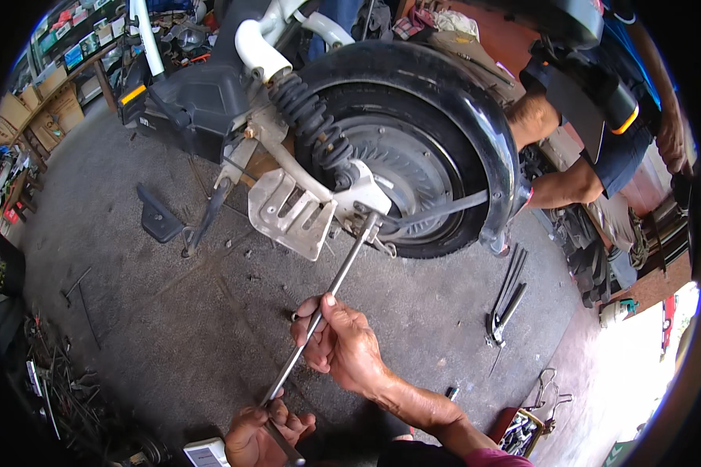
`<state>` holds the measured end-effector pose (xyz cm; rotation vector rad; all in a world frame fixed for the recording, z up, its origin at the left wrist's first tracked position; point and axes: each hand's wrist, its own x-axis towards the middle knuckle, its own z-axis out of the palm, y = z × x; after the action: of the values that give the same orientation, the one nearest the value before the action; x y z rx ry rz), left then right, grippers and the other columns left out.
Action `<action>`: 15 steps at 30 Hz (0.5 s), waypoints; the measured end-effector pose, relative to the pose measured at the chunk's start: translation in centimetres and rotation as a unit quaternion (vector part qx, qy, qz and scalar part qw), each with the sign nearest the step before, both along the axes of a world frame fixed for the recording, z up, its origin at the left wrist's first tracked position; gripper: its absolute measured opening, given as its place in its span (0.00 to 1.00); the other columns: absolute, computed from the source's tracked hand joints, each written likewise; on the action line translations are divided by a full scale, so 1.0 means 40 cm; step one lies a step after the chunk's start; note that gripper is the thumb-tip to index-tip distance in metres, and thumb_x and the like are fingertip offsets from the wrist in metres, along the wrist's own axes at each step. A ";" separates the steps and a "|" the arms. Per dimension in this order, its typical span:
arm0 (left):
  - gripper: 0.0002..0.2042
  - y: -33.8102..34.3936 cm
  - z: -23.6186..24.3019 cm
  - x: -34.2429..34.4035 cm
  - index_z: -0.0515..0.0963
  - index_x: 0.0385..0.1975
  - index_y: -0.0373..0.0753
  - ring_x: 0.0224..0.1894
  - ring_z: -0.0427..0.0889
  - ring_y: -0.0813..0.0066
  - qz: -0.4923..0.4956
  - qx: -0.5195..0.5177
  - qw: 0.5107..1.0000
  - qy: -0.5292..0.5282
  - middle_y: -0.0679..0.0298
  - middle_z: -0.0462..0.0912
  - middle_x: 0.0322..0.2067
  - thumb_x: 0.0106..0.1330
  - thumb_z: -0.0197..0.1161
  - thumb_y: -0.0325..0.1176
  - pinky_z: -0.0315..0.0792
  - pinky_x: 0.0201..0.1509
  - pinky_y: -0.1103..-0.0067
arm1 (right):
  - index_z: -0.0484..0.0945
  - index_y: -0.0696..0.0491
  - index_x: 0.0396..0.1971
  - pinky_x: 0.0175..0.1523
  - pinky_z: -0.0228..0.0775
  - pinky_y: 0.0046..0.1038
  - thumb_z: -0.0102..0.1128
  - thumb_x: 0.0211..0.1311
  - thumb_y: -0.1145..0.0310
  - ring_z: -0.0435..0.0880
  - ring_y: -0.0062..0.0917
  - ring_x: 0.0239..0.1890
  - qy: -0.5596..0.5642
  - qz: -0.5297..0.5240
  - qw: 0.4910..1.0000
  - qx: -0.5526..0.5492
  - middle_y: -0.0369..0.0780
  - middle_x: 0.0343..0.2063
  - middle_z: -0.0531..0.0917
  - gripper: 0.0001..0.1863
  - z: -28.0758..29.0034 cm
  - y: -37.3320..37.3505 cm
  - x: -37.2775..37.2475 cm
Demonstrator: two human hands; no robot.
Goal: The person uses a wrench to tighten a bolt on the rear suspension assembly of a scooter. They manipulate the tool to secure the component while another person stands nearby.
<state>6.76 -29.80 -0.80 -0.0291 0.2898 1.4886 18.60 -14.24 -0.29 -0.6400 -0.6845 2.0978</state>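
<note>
Nearest in, the left hand (266,433) wraps the lower end of the long metal rod (319,317), fingers curled tight around it. Just above, the right hand (341,342) closes on the rod's middle, thumb lying along the shaft. The rod slants up to the axle nut (368,220) of the rear wheel (413,148). Beside that wheel hangs a silver footrest plate (288,210), with a black coil spring (313,124) above. Right of the wheel, loose tools (506,300) lie on the concrete floor (171,311), and another person's arm (565,187) reaches toward the tyre.
</note>
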 end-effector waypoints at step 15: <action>0.25 0.116 -0.022 -0.032 0.55 0.66 0.34 0.26 0.74 0.75 -0.105 0.117 0.957 -0.246 0.57 0.68 0.41 0.71 0.49 0.33 0.72 0.30 0.84 | 0.69 0.62 0.40 0.15 0.56 0.18 0.35 0.76 0.58 0.64 0.18 0.11 -0.095 -0.027 0.995 0.015 0.46 0.22 0.77 0.21 0.021 0.001 -0.020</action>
<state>5.48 -25.18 -1.68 -0.1707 -0.2796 1.2481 17.81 -14.21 0.55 -0.8400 -0.7940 1.9895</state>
